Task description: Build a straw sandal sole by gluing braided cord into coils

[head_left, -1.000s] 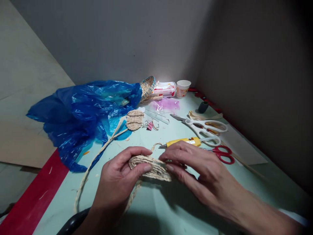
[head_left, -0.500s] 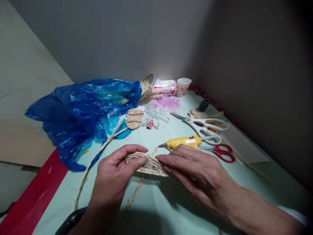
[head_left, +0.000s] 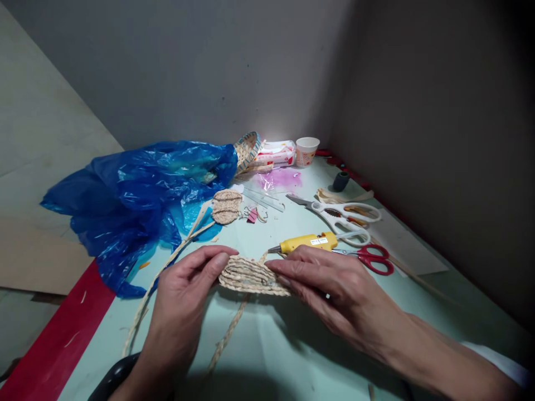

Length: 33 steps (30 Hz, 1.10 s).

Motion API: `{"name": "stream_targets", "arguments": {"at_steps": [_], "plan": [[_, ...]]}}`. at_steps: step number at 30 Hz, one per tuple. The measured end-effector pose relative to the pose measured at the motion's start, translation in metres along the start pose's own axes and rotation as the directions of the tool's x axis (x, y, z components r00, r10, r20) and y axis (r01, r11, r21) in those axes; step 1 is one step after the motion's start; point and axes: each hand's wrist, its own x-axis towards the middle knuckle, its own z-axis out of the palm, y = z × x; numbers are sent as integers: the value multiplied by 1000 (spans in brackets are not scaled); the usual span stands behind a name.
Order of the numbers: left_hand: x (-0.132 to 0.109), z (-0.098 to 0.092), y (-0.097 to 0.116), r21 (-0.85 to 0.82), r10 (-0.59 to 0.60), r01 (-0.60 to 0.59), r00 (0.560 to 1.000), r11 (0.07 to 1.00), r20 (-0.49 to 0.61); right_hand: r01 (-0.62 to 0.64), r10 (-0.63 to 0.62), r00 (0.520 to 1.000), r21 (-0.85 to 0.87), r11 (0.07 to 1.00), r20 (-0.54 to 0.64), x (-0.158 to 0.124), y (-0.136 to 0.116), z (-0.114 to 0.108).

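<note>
Between my two hands is an oval coil of braided straw cord [head_left: 251, 277], its rows lying side by side, held above the table. My left hand [head_left: 190, 287] pinches its left end between thumb and fingers. At the right end, my right hand [head_left: 334, 287] grips the coil with thumb and fingers closed; its fingertips cover that edge. A loose braided tail [head_left: 229, 334] hangs below toward me. Just beyond my right hand lies a yellow glue gun [head_left: 309, 243], its nozzle pointing left.
White-handled scissors [head_left: 338, 214] and red-handled scissors [head_left: 374, 259] lie at right. A blue plastic bag [head_left: 142, 195] covers the left, by a small woven straw piece [head_left: 226, 207] and a basket [head_left: 247, 150]. A paper cup [head_left: 307, 152] and dark thread spool [head_left: 341, 181] stand farther back.
My left thumb has slid left off the coil's face to its left end, so more rows show. The coil's face has tipped more toward me. My right hand keeps its grip.
</note>
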Motion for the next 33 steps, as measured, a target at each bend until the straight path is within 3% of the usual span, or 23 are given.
{"name": "stream_targets", "arguments": {"at_steps": [6,11,13,15,18,24,30,33], "plan": [[-5,3,1,67,63,-58,995,996,-78,-6,6,1000,-9,1000,8,2,-3,-2],[-4,1,1,-308,-88,136,982,942,165,6,-6,1000,-1,1000,19,2,-1,-4],[-3,0,1,-277,-66,120,978,953,198,6,-6,999,0,1000,37,2,-1,-4],[-2,1,1,-140,-39,72,974,987,221,1,-1,998,4,1000,63,2,0,-4],[-3,4,4,-35,-104,120,947,992,303,0,-2,996,24,1000,89,2,0,-4],[-9,9,9,-77,-147,168,964,983,222,19,-23,994,35,999,111,2,-1,-4],[-11,8,11,-350,-156,269,935,897,318,39,-40,994,10,999,103,3,-2,-7],[-11,10,10,-298,-129,224,943,928,307,35,-35,994,5,999,107,1,-1,-5]]}}
